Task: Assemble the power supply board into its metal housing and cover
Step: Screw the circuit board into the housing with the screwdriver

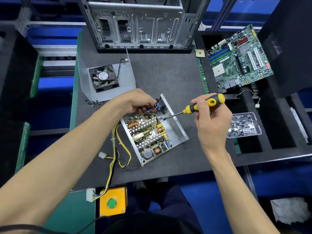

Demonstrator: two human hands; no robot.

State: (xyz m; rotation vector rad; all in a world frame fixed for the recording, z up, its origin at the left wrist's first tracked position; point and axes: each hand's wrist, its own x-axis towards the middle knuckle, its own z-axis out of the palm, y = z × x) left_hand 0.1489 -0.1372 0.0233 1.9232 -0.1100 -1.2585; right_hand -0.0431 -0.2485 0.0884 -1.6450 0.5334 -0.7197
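Note:
The power supply board [148,134], with copper coils and heat sinks, lies inside its open metal housing [177,128] at the middle of the dark mat. My left hand [136,101] grips the blue wires and the black socket at the housing's far end. My right hand [211,115] holds a yellow and black screwdriver [202,104], whose tip touches a spot at the board's far right corner inside the housing. The metal cover [125,75] lies behind to the left with a black fan [103,78] on it. Yellow and black cables [118,149] trail from the housing toward me.
Small black screws [93,102] lie by the cover. An empty computer case [140,24] stands at the back. A green motherboard [239,58] and a clear tray of screws [243,125] are on the right. A yellow box with a green button [112,201] sits at the near edge.

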